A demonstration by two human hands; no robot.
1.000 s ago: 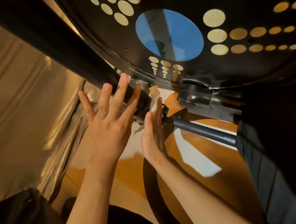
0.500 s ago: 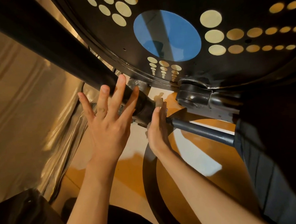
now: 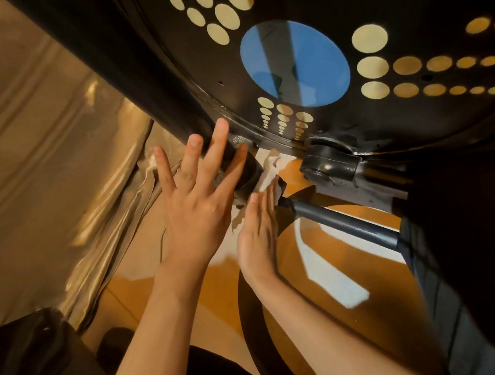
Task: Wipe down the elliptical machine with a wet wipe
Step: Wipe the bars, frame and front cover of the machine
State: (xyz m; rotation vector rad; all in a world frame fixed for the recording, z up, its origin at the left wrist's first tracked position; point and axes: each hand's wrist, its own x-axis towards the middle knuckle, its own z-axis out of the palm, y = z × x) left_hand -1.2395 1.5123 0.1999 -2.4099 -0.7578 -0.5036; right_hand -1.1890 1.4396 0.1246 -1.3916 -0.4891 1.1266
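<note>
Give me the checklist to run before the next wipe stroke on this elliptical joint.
1. Wipe in contact: the right hand presses the wet wipe against the black joint with straight fingers. Ok.
2. Bracing hand: the left hand lies open, fingers spread, over the joint. Ok.
3. Stroke path: the grey bar beyond the wipe has nothing on it. Ok.
4. Pinch risk: the metal pivot sits apart from both hands. Ok.
5. Wipe moisture: cannot tell.
6. Dirt left on the joint: too dark to see, cannot tell.
</note>
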